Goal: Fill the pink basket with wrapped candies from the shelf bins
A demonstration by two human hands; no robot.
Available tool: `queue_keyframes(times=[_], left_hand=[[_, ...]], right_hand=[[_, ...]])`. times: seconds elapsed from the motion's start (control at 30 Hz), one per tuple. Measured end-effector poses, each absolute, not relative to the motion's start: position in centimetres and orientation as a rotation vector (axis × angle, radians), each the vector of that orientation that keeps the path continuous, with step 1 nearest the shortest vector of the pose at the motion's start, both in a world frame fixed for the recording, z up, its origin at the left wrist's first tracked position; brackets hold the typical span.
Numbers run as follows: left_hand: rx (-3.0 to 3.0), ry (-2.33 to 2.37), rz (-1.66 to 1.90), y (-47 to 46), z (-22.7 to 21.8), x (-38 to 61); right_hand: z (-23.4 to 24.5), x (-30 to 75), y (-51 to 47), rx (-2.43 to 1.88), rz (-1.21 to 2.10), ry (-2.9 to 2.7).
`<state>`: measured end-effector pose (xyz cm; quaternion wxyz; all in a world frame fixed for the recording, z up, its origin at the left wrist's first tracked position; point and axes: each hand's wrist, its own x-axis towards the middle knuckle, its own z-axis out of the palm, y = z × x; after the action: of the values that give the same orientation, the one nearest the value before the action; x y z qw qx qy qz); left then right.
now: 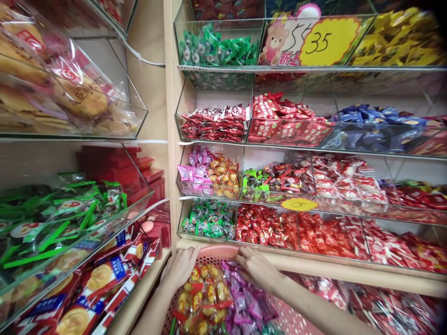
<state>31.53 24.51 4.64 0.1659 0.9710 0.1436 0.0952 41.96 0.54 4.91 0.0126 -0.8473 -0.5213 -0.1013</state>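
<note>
My left hand (180, 266) lies flat, fingers together, on the rim of a pink plastic basket (216, 252) and on the yellow-and-red wrapped candies (204, 298) piled in it. My right hand (255, 265) rests with fingers spread over the purple-pink wrapped candies (244, 300) beside them. The basket sits low in front of a wooden shelf unit. Neither hand grips anything that I can see.
Clear bins (209, 218) on wooden shelves hold wrapped sweets in green, red, blue and yellow. A yellow price tag marked 35 (326, 42) hangs at top, a smaller one (299, 204) lower. Left bins (70, 218) hold packaged pastries and green-wrapped snacks.
</note>
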Motion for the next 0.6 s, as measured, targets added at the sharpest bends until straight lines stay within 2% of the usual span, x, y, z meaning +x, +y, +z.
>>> queue_keyframes(times=[0.13, 0.27, 0.6], left_hand=[[2.750, 0.397, 0.298, 24.5, 4.5, 31.6], [2.730, 0.402, 0.297, 24.5, 4.4, 31.6], [2.710, 0.408, 0.299, 24.6, 4.4, 31.6]], right_hand=[[4.7, 41.8, 0.4, -2.610, -0.364, -1.606], [6.6, 41.0, 0.9, -2.523, -0.439, -1.599], [18.1, 41.0, 7.3, -2.062, -0.911, -1.610]])
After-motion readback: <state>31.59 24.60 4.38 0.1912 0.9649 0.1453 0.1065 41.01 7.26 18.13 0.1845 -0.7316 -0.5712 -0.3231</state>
